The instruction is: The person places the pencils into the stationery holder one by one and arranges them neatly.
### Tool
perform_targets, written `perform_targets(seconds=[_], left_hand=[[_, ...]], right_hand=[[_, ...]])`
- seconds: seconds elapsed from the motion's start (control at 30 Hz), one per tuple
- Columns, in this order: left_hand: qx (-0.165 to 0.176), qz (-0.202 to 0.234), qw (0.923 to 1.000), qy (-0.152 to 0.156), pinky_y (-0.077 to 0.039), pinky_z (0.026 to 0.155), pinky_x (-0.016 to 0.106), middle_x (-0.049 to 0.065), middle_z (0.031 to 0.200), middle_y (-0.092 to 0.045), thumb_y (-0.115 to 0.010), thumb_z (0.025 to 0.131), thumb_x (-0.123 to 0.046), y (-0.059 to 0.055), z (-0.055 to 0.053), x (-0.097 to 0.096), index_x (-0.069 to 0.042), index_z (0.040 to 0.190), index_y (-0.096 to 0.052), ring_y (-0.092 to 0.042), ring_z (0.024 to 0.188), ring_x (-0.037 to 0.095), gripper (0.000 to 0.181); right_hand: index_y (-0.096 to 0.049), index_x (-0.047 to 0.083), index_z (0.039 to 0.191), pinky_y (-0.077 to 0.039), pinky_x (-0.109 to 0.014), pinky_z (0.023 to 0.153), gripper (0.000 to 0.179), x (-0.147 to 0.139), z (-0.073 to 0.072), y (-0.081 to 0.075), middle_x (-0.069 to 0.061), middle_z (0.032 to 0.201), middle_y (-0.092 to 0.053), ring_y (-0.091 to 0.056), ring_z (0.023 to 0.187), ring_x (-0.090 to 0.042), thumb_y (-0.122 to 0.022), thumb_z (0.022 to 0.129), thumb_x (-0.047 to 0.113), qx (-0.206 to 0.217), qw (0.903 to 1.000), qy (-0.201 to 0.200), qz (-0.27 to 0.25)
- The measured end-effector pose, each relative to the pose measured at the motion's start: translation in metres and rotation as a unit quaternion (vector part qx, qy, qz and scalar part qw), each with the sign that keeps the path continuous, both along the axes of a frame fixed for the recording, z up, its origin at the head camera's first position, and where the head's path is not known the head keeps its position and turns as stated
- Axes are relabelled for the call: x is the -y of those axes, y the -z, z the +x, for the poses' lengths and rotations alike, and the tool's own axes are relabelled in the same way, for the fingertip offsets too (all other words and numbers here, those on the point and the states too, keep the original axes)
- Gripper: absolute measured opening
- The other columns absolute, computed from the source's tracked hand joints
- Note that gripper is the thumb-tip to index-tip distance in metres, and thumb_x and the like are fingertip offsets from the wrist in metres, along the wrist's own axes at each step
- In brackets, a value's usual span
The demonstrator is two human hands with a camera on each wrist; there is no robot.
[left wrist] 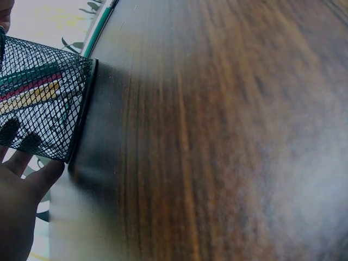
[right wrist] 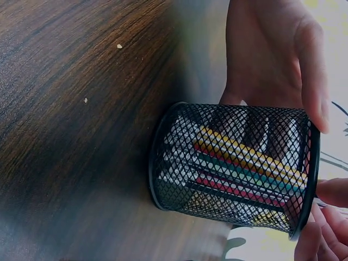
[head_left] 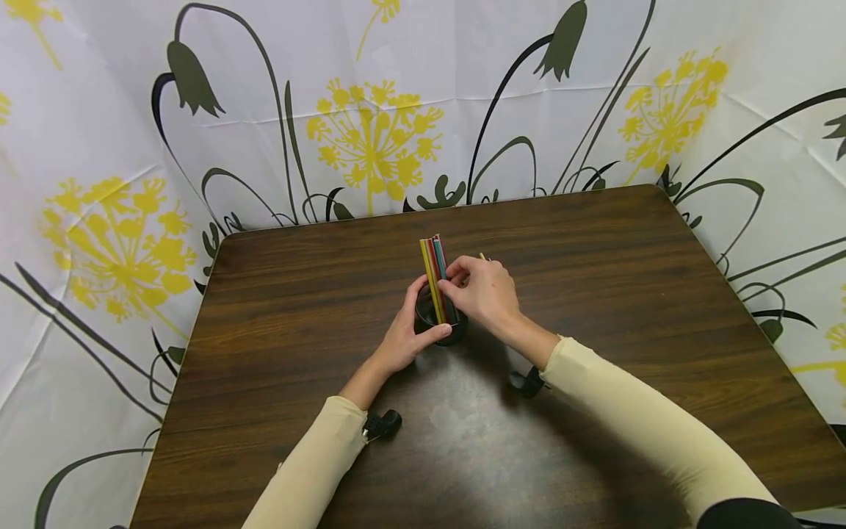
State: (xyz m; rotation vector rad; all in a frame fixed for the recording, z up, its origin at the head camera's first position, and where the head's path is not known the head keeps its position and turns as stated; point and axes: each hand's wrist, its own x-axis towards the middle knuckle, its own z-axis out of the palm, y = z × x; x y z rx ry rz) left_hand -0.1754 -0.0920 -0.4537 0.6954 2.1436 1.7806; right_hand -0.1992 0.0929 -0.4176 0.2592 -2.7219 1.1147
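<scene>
A black wire-mesh pencil cup (right wrist: 239, 163) stands upright on the table. My left hand (head_left: 403, 334) curls round its left side, with the thumb across the near side and fingers behind. Several coloured pencils (head_left: 432, 275), among them yellow, red and teal, stand close together in the cup and rise well above its rim. Over the cup's right side, my right hand (head_left: 485, 290) pinches at the pencils with thumb and fingertips. Its fingers partly hide which ones it grips. Through the mesh, the left wrist view shows the lower parts of the pencils (left wrist: 32, 89).
The brown wood-grain table (head_left: 297, 294) reaches back to a white floral curtain (head_left: 410, 59). A green pencil (left wrist: 100, 27) lies on the table beyond the cup. A yellow pencil tip (head_left: 482, 256) pokes out behind my right hand.
</scene>
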Motion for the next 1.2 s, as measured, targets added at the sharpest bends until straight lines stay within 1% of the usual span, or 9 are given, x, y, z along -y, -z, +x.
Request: perform_targets(seconds=[0.23,0.43,0.67,0.83,1.03,1.2], left_hand=[[-0.005,-0.010,0.9999,-0.002,-0.027,0.107,0.062,0.021,0.149,-0.034,-0.065,0.092,-0.010,-0.0008,-0.0001,0.0009,-0.009,0.155,-0.011,-0.039,0.131,0.039,0.083],[-0.007,-0.013,0.9999,-0.004,-0.024,0.108,0.063,0.021,0.150,-0.033,-0.065,0.092,-0.007,-0.0007,0.0002,0.0009,-0.008,0.155,-0.011,-0.036,0.133,0.039,0.082],[-0.013,0.002,0.9999,-0.003,-0.028,0.106,0.061,0.021,0.146,-0.038,-0.066,0.091,-0.006,0.0008,-0.0001,0.0004,-0.008,0.155,-0.013,-0.041,0.129,0.040,0.084],[-0.017,0.006,0.9998,0.001,-0.028,0.106,0.062,0.021,0.147,-0.037,-0.066,0.091,-0.007,0.0016,-0.0009,0.0002,-0.007,0.155,-0.013,-0.041,0.130,0.040,0.083],[-0.013,0.011,0.9998,0.005,-0.031,0.105,0.062,0.022,0.145,-0.039,-0.066,0.091,-0.007,0.0012,-0.0012,0.0001,-0.007,0.155,-0.013,-0.042,0.128,0.043,0.083],[-0.016,0.014,0.9998,0.004,-0.032,0.104,0.062,0.023,0.144,-0.040,-0.067,0.090,-0.006,0.0027,-0.0017,-0.0003,-0.008,0.154,-0.014,-0.044,0.126,0.043,0.082]], right_hand=[[-0.070,0.016,0.084,-0.046,-0.030,0.051,0.016,0.0022,-0.0014,0.0006,0.008,0.072,-0.068,-0.061,0.061,-0.006,-0.078,0.083,0.030,0.000,0.9999,0.013,0.010],[-0.070,0.017,0.081,-0.045,-0.030,0.049,0.016,0.0033,-0.0031,0.0010,0.008,0.070,-0.067,-0.060,0.059,-0.007,-0.079,0.083,0.030,-0.008,0.9997,0.012,0.020],[-0.070,0.019,0.075,-0.044,-0.030,0.049,0.018,0.0036,-0.0046,0.0017,0.010,0.066,-0.066,-0.058,0.056,-0.006,-0.079,0.083,0.033,-0.023,0.9985,0.002,0.051],[-0.071,0.019,0.074,-0.044,-0.031,0.049,0.017,0.0033,-0.0051,0.0026,0.010,0.065,-0.065,-0.057,0.056,-0.007,-0.079,0.082,0.032,-0.030,0.9976,0.000,0.062],[-0.070,0.019,0.075,-0.045,-0.030,0.049,0.018,0.0026,-0.0050,0.0019,0.010,0.066,-0.065,-0.057,0.056,-0.006,-0.079,0.083,0.033,-0.026,0.9978,-0.003,0.060],[-0.071,0.018,0.076,-0.046,-0.029,0.051,0.019,-0.0021,-0.0058,-0.0018,0.009,0.067,-0.065,-0.058,0.058,-0.007,-0.077,0.085,0.034,-0.003,0.9995,-0.017,0.028]])
